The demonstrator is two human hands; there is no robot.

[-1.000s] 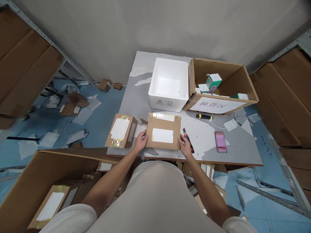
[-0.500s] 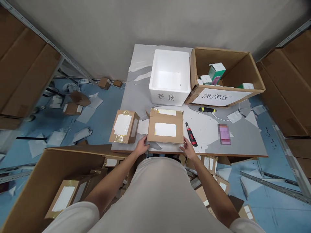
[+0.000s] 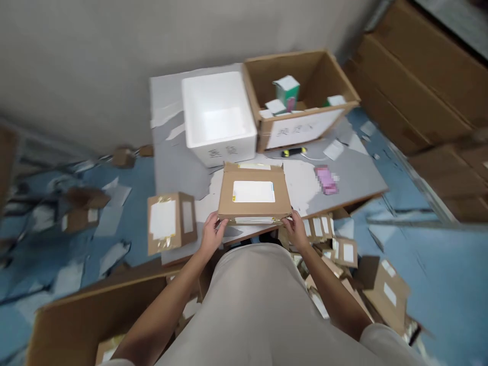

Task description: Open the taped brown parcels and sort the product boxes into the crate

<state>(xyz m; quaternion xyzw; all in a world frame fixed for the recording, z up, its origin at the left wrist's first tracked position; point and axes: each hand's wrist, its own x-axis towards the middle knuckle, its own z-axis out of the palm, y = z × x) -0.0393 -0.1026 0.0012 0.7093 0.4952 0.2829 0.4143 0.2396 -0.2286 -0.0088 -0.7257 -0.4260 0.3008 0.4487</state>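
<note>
A brown cardboard box (image 3: 254,191) with a white label faces me at the front of the table, its near side edged with tape. My left hand (image 3: 213,231) grips its near left corner, thumb and fingers closed on the edge. At the near right corner, my right hand (image 3: 295,227) holds it the same way. Whether the box rests on the table or is lifted a little, I cannot tell. Left of it stands a second taped box (image 3: 187,216) with a white label. The red and black knife seen earlier does not show now.
Behind stand a white foam box (image 3: 224,155) and a large open carton (image 3: 263,137) holding several green-and-white boxes. A yellow and black tool (image 3: 293,152) and a blurred pink item (image 3: 326,180) lie to the right. A big carton (image 3: 102,295) stands lower left; parcels (image 3: 345,252) fill the lower right.
My view has turned right, so the table appears shifted left and tilted. The held box has come closer, and its taped near side now shows. My hands have closed on its corners.
</note>
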